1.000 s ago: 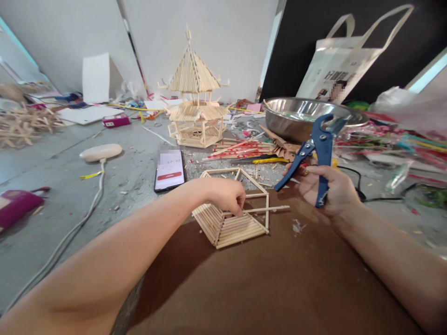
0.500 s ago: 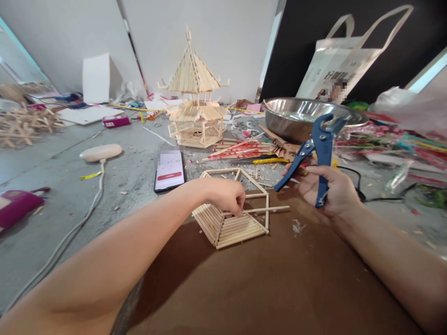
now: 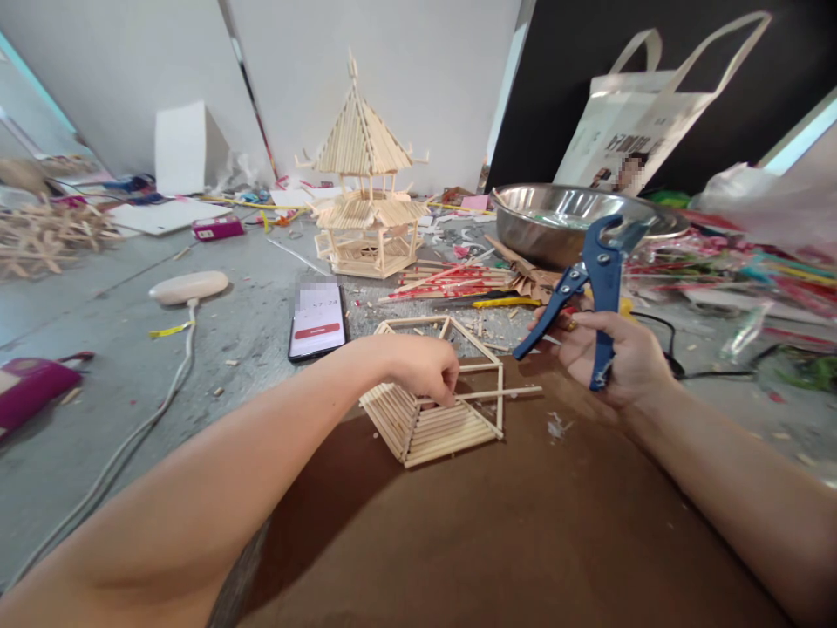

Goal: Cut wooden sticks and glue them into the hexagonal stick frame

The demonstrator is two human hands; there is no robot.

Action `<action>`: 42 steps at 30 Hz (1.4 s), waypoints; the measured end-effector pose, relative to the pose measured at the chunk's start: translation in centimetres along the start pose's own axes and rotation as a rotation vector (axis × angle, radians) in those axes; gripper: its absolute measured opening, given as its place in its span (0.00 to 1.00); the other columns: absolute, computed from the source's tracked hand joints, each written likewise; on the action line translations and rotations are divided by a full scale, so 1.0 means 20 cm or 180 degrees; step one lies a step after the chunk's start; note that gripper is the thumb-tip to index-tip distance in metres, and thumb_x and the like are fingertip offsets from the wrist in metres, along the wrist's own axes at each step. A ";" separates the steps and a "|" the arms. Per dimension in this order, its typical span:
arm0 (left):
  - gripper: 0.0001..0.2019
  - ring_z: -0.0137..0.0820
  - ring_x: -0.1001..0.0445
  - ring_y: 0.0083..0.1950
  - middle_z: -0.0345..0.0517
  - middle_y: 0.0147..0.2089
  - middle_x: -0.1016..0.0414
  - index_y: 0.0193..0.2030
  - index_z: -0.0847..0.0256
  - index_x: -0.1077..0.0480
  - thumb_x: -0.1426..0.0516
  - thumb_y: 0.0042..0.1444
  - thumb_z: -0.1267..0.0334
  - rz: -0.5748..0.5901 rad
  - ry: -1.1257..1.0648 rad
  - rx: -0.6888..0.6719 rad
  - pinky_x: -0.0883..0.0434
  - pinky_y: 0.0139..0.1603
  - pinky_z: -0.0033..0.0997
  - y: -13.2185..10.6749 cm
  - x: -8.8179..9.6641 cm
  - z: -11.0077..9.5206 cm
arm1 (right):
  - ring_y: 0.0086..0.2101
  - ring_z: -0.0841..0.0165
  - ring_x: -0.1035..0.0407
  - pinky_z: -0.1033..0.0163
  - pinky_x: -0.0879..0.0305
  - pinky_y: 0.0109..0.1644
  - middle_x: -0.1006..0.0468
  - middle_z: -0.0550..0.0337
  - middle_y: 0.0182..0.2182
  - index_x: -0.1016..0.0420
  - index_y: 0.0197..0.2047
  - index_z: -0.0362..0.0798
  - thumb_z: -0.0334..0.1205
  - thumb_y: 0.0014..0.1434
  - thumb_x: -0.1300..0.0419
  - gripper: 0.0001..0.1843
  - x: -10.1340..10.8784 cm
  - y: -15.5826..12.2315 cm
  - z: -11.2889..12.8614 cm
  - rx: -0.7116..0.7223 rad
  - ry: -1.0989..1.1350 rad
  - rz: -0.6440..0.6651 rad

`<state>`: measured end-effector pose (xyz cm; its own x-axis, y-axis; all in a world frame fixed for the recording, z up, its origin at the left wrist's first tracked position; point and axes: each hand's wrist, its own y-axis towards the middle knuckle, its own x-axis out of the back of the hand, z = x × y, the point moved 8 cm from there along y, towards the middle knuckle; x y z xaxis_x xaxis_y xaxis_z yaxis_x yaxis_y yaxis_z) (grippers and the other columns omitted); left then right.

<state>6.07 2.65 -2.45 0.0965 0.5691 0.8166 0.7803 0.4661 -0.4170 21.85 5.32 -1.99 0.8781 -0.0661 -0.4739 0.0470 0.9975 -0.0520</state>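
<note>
My left hand is pinched shut on the left end of a thin wooden stick. This stick lies across a flat, many-sided wooden frame, and its right end juts out past the frame's side. Rows of short sticks fill the near and left sections; the far sections are bare struts. My right hand holds a blue pipe cutter upright, its handles spread and its hooked jaw uppermost, off to the right of the frame. My left hand hides part of the frame's middle.
A brown board lies under part of the frame. Beyond it are a phone, a stick-built pavilion model, a yellow-handled knife, red-wrapped sticks and a steel basin. A white cable runs along the left.
Almost nothing differs. Both hands, the stick, the frame and the pipe cutter keep their places; only the digits on the phone's timer have advanced.
</note>
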 end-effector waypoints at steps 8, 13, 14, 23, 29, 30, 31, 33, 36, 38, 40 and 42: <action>0.11 0.24 0.36 0.25 0.42 0.27 0.29 0.30 0.65 0.31 0.48 0.43 0.60 0.0018 0.0003 -0.0015 0.42 0.23 0.21 0.00 -0.01 0.01 | 0.32 0.64 0.31 0.56 0.33 0.33 0.26 0.57 0.25 0.34 0.28 0.47 0.27 0.42 0.51 0.10 0.00 0.00 0.00 -0.0051 0.0040 -0.0037; 0.12 0.24 0.36 0.26 0.43 0.28 0.29 0.30 0.64 0.31 0.48 0.43 0.59 0.0020 0.0012 0.0005 0.42 0.24 0.22 0.00 -0.01 0.01 | 0.32 0.65 0.31 0.56 0.34 0.34 0.26 0.58 0.27 0.35 0.28 0.48 0.27 0.42 0.51 0.10 0.00 0.00 0.00 0.0002 0.0027 -0.0008; 0.12 0.24 0.36 0.26 0.43 0.28 0.29 0.30 0.64 0.31 0.48 0.43 0.59 0.0020 0.0014 0.0008 0.42 0.24 0.22 0.00 -0.01 0.01 | 0.31 0.65 0.31 0.55 0.34 0.34 0.26 0.58 0.26 0.35 0.28 0.48 0.27 0.42 0.51 0.10 0.00 0.00 0.00 0.0005 0.0032 -0.0015; 0.11 0.24 0.36 0.25 0.42 0.28 0.29 0.30 0.64 0.31 0.48 0.43 0.60 0.0004 0.0003 -0.0015 0.42 0.24 0.21 0.00 -0.01 0.00 | 0.30 0.66 0.31 0.57 0.33 0.32 0.27 0.60 0.24 0.35 0.28 0.48 0.26 0.41 0.51 0.11 0.01 0.00 -0.01 -0.0081 0.0096 -0.0037; 0.10 0.23 0.36 0.25 0.42 0.26 0.29 0.29 0.65 0.31 0.48 0.43 0.60 0.0023 -0.0036 -0.0028 0.42 0.23 0.21 0.00 -0.01 0.00 | 0.31 0.64 0.31 0.56 0.33 0.32 0.26 0.58 0.25 0.34 0.28 0.48 0.27 0.41 0.51 0.11 0.00 -0.01 -0.01 -0.0079 0.0043 -0.0058; 0.11 0.23 0.36 0.25 0.42 0.26 0.29 0.29 0.65 0.31 0.48 0.43 0.60 0.0021 -0.0037 -0.0030 0.42 0.23 0.21 0.00 0.00 0.00 | 0.32 0.64 0.31 0.55 0.33 0.32 0.26 0.58 0.26 0.34 0.28 0.48 0.27 0.41 0.51 0.11 0.00 -0.01 -0.01 -0.0080 0.0025 -0.0059; 0.11 0.23 0.36 0.25 0.42 0.26 0.29 0.29 0.65 0.31 0.48 0.43 0.60 0.0018 -0.0036 -0.0027 0.42 0.23 0.21 0.00 0.00 0.00 | 0.32 0.64 0.31 0.55 0.33 0.33 0.26 0.58 0.26 0.34 0.28 0.48 0.27 0.41 0.51 0.11 0.00 -0.01 0.00 -0.0069 0.0015 -0.0051; 0.11 0.23 0.36 0.25 0.42 0.27 0.29 0.29 0.65 0.31 0.48 0.42 0.60 0.0026 -0.0035 -0.0015 0.42 0.23 0.21 0.00 0.00 0.00 | 0.32 0.64 0.31 0.54 0.33 0.34 0.26 0.58 0.27 0.34 0.28 0.48 0.27 0.41 0.51 0.11 0.00 0.00 0.00 -0.0046 0.0008 -0.0032; 0.11 0.24 0.36 0.26 0.42 0.27 0.29 0.30 0.64 0.31 0.48 0.42 0.59 0.0040 -0.0040 0.0019 0.42 0.24 0.22 0.01 0.00 0.00 | 0.33 0.64 0.32 0.54 0.34 0.35 0.26 0.59 0.26 0.34 0.28 0.49 0.27 0.42 0.52 0.11 0.00 0.00 0.00 -0.0051 0.0006 -0.0040; 0.12 0.24 0.36 0.26 0.43 0.28 0.29 0.30 0.64 0.31 0.48 0.43 0.58 0.0046 -0.0084 0.0027 0.42 0.24 0.22 0.01 -0.01 0.01 | 0.33 0.64 0.32 0.54 0.34 0.35 0.27 0.59 0.25 0.34 0.28 0.49 0.27 0.42 0.52 0.11 0.00 -0.01 0.00 -0.0056 0.0012 -0.0073; 0.12 0.24 0.36 0.25 0.43 0.27 0.29 0.29 0.64 0.31 0.49 0.43 0.58 0.0059 -0.0166 0.0022 0.42 0.24 0.22 0.01 -0.01 0.02 | 0.32 0.64 0.32 0.54 0.34 0.34 0.27 0.60 0.24 0.34 0.28 0.49 0.27 0.41 0.52 0.11 0.00 -0.01 0.00 -0.0063 0.0034 -0.0124; 0.11 0.24 0.36 0.25 0.42 0.26 0.29 0.29 0.64 0.32 0.49 0.43 0.59 0.0086 -0.0288 -0.0016 0.42 0.24 0.22 0.00 -0.01 0.03 | 0.31 0.64 0.31 0.55 0.34 0.33 0.28 0.60 0.24 0.35 0.28 0.49 0.27 0.41 0.51 0.11 -0.01 -0.01 0.00 -0.0071 0.0037 -0.0154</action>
<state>5.73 2.91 -2.96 0.0617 0.6403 0.7656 0.7812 0.4465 -0.4363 21.67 5.05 -1.94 0.8695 -0.1147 -0.4805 0.0785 0.9924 -0.0948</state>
